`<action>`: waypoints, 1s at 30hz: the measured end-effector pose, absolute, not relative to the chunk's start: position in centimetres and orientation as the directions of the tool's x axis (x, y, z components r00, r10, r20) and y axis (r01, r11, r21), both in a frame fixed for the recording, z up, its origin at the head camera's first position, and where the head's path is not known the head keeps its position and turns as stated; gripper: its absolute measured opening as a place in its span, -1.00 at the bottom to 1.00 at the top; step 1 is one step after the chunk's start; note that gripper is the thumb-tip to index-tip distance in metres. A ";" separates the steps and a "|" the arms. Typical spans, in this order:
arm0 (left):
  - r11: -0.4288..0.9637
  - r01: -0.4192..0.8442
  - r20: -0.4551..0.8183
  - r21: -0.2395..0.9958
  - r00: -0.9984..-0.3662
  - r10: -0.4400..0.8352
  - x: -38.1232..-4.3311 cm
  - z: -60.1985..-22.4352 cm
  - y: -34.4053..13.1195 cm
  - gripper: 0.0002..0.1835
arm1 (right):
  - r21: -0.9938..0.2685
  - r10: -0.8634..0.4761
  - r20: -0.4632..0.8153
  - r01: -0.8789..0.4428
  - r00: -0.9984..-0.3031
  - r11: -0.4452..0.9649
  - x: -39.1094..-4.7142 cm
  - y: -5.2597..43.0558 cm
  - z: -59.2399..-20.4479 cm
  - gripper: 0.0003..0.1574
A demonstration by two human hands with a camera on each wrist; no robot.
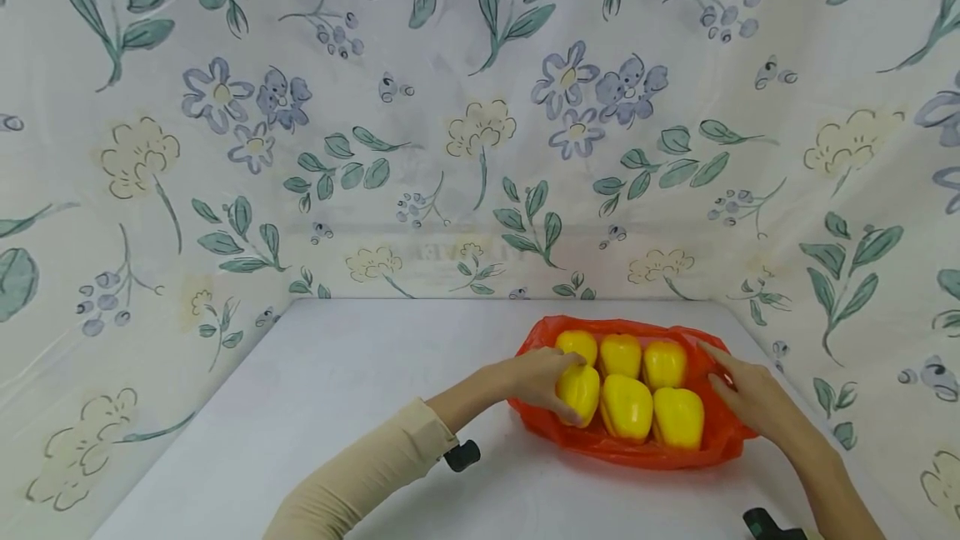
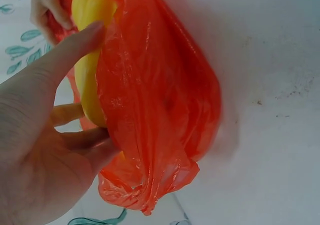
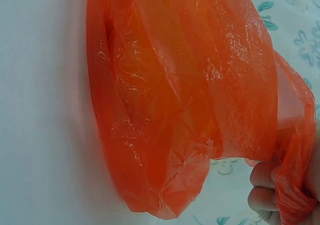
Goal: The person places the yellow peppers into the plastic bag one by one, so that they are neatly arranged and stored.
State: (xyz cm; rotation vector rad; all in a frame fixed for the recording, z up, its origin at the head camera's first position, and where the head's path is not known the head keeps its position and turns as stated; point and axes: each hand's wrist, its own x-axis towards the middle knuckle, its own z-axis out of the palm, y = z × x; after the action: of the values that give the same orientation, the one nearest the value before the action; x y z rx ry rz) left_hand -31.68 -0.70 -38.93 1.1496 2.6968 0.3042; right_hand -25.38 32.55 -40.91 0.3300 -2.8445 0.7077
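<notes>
An orange-red plastic bag [image 1: 645, 452] lies spread on the white table, with several yellow bell peppers [image 1: 627, 407] in two rows inside it. At the bag's left end my left hand [image 1: 536, 377] grips the front-left yellow bell pepper [image 1: 579, 394]. The left wrist view shows the thumb of that hand [image 2: 50, 130] on one side of the pepper [image 2: 90, 80] and fingers on the other. My right hand [image 1: 761, 398] holds the bag's right edge. In the right wrist view, bunched plastic [image 3: 295, 180] passes through the curled fingers of that hand [image 3: 265, 187].
The white table [image 1: 390, 357] stretches left of the bag and in front of it. A floral-patterned sheet [image 1: 450, 190] hangs behind the table and along both sides. Dark wrist cameras [image 1: 462, 456] sit at both wrists.
</notes>
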 end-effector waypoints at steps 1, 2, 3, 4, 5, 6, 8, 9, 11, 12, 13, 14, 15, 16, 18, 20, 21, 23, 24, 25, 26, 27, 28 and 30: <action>0.680 0.686 -0.100 0.260 -0.681 0.726 -31.7 -39.0 -0.7 -0.08 | -0.443 -0.168 0.231 -0.257 -0.958 0.859 -25.4 32.6 -40.9 -0.30; 0.682 0.685 -0.103 0.258 -0.682 0.724 -31.7 -39.2 -0.7 -0.09 | -0.447 -0.167 0.225 -0.254 -0.960 0.858 -25.5 32.6 -40.9 -0.30; 0.683 0.685 -0.106 0.254 -0.682 0.723 -31.7 -39.3 -0.6 -0.09 | -0.450 -0.166 0.220 -0.251 -0.961 0.857 -25.5 32.6 -40.9 -0.30; 0.685 0.683 -0.107 0.253 -0.684 0.722 -31.6 -39.4 -0.6 -0.09 | -0.453 -0.165 0.218 -0.249 -0.962 0.856 -25.5 32.6 -40.9 -0.30; 0.688 0.680 -0.108 0.254 -0.687 0.719 -31.6 -39.5 -0.6 -0.08 | -0.453 -0.166 0.217 -0.249 -0.962 0.856 -25.6 32.6 -40.9 -0.30; 0.690 0.678 -0.105 0.254 -0.689 0.717 -31.6 -39.6 -0.6 -0.08 | -0.451 -0.165 0.216 -0.248 -0.962 0.857 -25.6 32.6 -40.9 -0.31; 0.693 0.677 -0.096 0.248 -0.694 0.713 -31.6 -39.8 -0.6 -0.08 | -0.444 -0.167 0.217 -0.250 -0.962 0.861 -25.6 32.6 -40.9 -0.31; 0.694 0.677 -0.091 0.243 -0.696 0.712 -31.6 -39.9 -0.6 -0.08 | -0.442 -0.167 0.218 -0.250 -0.962 0.862 -25.6 32.6 -41.0 -0.31; 0.700 0.673 -0.085 0.239 -0.703 0.706 -31.6 -40.1 -0.5 -0.08 | -0.447 -0.163 0.211 -0.244 -0.964 0.861 -25.7 32.7 -41.0 -0.31; 0.702 0.671 -0.082 0.236 -0.707 0.703 -31.6 -40.2 -0.5 -0.08 | -0.451 -0.163 0.206 -0.242 -0.965 0.859 -25.7 32.7 -40.9 -0.31; 0.706 0.668 -0.080 0.233 -0.711 0.699 -31.6 -40.2 -0.5 -0.07 | -0.456 -0.164 0.205 -0.243 -0.965 0.856 -25.7 32.7 -40.9 -0.31; 0.710 0.665 -0.077 0.231 -0.715 0.695 -31.6 -40.3 -0.5 -0.07 | -0.459 -0.166 0.206 -0.245 -0.964 0.854 -25.8 32.8 -40.9 -0.31; 0.714 0.661 -0.076 0.229 -0.720 0.690 -31.6 -40.3 -0.5 -0.06 | -0.462 -0.164 0.205 -0.243 -0.965 0.853 -25.8 32.8 -40.8 -0.31; 0.719 0.656 -0.075 0.231 -0.724 0.685 -31.5 -40.3 -0.5 -0.06 | -0.467 -0.162 0.201 -0.239 -0.966 0.851 -25.8 32.8 -40.8 -0.31; 0.725 0.649 -0.073 0.232 -0.731 0.678 -31.5 -40.3 -0.5 -0.05 | -0.469 -0.161 0.199 -0.238 -0.967 0.851 -25.8 32.8 -40.8 -0.31; 0.730 0.642 -0.073 0.234 -0.737 0.672 -31.5 -40.4 -0.6 -0.05 | -0.474 -0.158 0.189 -0.231 -0.969 0.850 -25.8 32.7 -40.8 -0.30; 0.731 0.640 -0.073 0.237 -0.738 0.670 -31.5 -40.4 -0.7 -0.05 | -0.477 -0.156 0.185 -0.227 -0.970 0.849 -25.8 32.7 -40.8 -0.30; 0.729 0.641 -0.072 0.239 -0.737 0.672 -31.4 -40.4 -0.8 -0.04 | -0.478 -0.158 0.183 -0.228 -0.970 0.848 -25.8 32.7 -40.8 -0.30; 0.729 0.642 -0.072 0.236 -0.737 0.672 -31.4 -40.4 -0.8 -0.04 | -0.477 -0.159 0.183 -0.229 -0.970 0.849 -25.8 32.7 -40.9 -0.29; 0.729 0.643 -0.070 0.234 -0.737 0.672 -31.3 -40.4 -0.9 -0.03 | -0.475 -0.160 0.185 -0.231 -0.970 0.849 -25.8 32.7 -40.9 -0.29; 0.728 0.646 -0.066 0.230 -0.736 0.674 -31.3 -40.4 -1.0 -0.02 | -0.473 -0.160 0.188 -0.233 -0.969 0.850 -25.8 32.7 -40.9 -0.29; 0.727 0.649 -0.061 0.223 -0.735 0.675 -31.2 -40.4 -1.1 0.00 | -0.470 -0.158 0.192 -0.233 -0.968 0.852 -25.8 32.6 -40.9 -0.30; 0.726 0.653 -0.052 0.217 -0.735 0.677 -31.2 -40.4 -1.2 0.01 | -0.469 -0.158 0.192 -0.232 -0.968 0.852 -25.8 32.6 -40.9 -0.29; 0.720 0.664 -0.026 0.201 -0.731 0.681 -31.0 -40.4 -1.5 0.02 | -0.462 -0.157 0.193 -0.231 -0.969 0.856 -25.8 32.7 -40.9 -0.29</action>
State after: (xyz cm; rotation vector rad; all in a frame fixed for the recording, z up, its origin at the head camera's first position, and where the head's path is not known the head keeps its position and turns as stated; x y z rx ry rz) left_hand -30.97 -1.53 -40.45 1.1066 2.8222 0.2725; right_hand -25.83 32.69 -40.89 0.3034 -2.8829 0.7448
